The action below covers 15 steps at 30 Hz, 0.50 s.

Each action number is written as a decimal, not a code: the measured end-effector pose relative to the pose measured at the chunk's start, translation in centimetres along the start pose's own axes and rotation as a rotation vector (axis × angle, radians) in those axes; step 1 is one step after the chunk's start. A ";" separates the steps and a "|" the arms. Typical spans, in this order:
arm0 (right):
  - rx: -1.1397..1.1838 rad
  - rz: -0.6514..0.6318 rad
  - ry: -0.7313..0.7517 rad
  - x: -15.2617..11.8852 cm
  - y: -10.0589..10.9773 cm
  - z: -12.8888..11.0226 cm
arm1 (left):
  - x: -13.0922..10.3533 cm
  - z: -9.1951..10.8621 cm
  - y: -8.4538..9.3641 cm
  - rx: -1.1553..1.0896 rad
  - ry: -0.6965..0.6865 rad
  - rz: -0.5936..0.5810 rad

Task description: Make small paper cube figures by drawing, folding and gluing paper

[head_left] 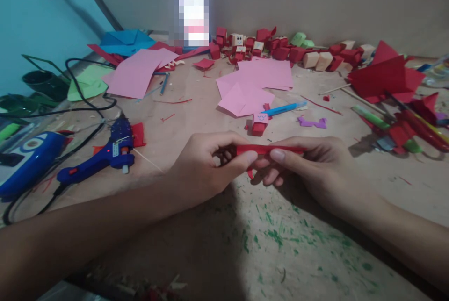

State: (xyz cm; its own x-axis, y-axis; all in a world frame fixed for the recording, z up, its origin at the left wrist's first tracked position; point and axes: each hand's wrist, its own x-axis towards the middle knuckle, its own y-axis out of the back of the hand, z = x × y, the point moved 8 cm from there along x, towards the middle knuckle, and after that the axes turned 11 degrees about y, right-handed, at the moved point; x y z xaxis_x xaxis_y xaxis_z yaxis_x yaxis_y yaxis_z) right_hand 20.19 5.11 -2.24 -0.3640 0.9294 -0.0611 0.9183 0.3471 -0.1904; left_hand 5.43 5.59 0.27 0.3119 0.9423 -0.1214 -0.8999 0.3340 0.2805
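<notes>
Toward the left of the table (196, 123), a blue glue gun (101, 157) lies well apart from the hands. Next along, the person's left hand (206, 163) makes a narrow pinch, thumb against fingers, on the left part of a red strip (261, 148). That strip runs level between both hands, just this side of a small pink-topped red block (259, 129). From where I stand it looks like folded paper, so I'd judge it very light, not slippery, stiffest along its length and easily creased or torn; a gentle fingertip grip on its long edges seems safest. On its right part, the right hand (321, 163) pinches it too, thumb near the other thumb, lower fingers loosely curled beneath. Farther right lie folded red sheets (380, 79).
</notes>
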 end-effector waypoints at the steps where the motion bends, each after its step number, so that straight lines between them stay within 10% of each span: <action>1: -0.007 -0.002 -0.001 0.0 0.0 0.0 | 0.1 -0.3 -0.2 -0.024 0.030 -0.026; 15: -0.137 -0.010 -0.017 -0.2 -0.3 -0.6 | 0.1 -0.4 -0.2 0.040 0.017 -0.063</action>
State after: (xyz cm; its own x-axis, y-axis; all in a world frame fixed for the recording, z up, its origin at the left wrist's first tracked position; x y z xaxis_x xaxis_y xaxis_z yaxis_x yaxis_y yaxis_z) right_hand 20.05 4.89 -1.57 -0.3743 0.9241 -0.0772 0.9270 0.3709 -0.0559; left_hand 5.58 5.59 -0.15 0.3616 0.9192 -0.1559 -0.8659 0.3931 0.3092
